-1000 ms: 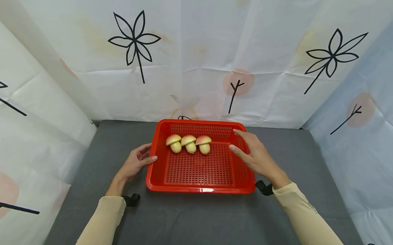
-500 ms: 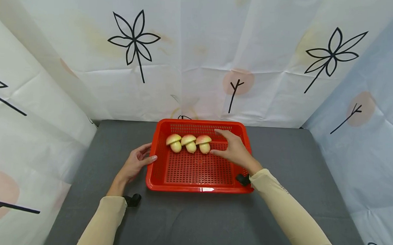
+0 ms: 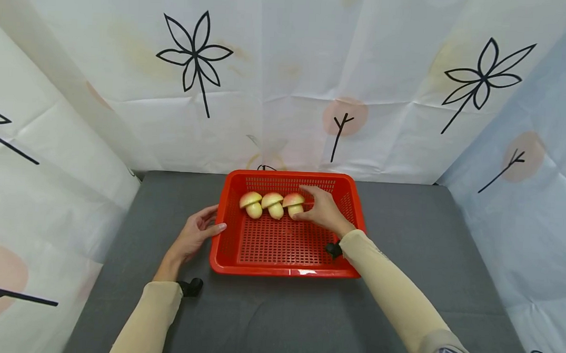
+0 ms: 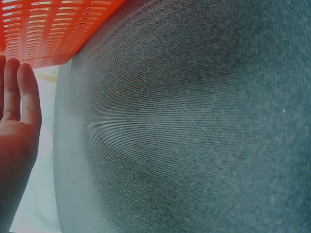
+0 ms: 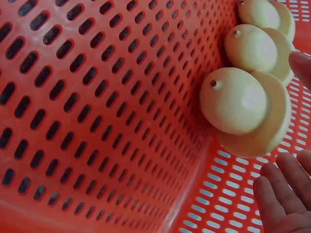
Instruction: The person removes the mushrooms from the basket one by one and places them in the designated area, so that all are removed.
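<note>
A red plastic basket (image 3: 285,272) with slotted walls stands on the grey table. Inside, three toy mushrooms lie in a row: a left one (image 3: 253,209), a middle one (image 3: 275,210) and a right one (image 3: 293,200), each with a pale yellow stem and a yellow-red cap. My left hand (image 3: 196,234) holds the basket's left side, thumb over the rim and fingers along the outer wall. My right hand (image 3: 324,210) reaches into the basket, thumb and fingers spread about the right mushroom. In the right wrist view, the fingers (image 5: 279,194) are extended beside that mushroom's cap (image 5: 272,131).
White cloth walls (image 3: 292,66) with black flower drawings rise behind and on both sides. Grey tabletop (image 3: 267,323) runs in front of the basket and to its sides. A black wrist mount (image 3: 190,288) sits at my left cuff.
My right hand has moved left from over the basket's right rim to the right toy mushroom. The left hand, basket and mushrooms have stayed in place.
</note>
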`<action>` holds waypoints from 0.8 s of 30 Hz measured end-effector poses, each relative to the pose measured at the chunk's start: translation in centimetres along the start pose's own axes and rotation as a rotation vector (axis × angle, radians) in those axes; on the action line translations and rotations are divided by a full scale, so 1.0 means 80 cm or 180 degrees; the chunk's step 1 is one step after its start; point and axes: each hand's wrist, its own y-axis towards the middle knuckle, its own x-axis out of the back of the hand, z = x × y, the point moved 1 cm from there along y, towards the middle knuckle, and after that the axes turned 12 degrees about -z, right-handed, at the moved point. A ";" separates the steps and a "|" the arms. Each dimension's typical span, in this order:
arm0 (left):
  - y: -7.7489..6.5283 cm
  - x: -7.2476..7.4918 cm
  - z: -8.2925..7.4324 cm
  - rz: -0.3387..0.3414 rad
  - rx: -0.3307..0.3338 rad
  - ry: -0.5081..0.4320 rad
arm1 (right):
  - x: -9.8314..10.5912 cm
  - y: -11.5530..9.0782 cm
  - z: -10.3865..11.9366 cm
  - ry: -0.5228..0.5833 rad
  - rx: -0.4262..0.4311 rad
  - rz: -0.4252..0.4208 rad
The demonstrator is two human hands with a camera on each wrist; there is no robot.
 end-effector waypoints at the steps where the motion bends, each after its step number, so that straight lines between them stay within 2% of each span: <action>1: 0.000 -0.001 -0.001 -0.0006 0.0000 0.0010 | -0.001 0.001 -0.001 -0.0010 -0.0010 0.0002; 17: 0.000 -0.006 -0.001 -0.0023 -0.0008 -0.0056 | -0.014 0.006 -0.015 -0.0143 -0.0023 0.0035; 24: 0.001 -0.007 0.001 -0.0035 -0.0018 -0.0096 | -0.018 0.008 -0.018 -0.0287 0.0187 0.0053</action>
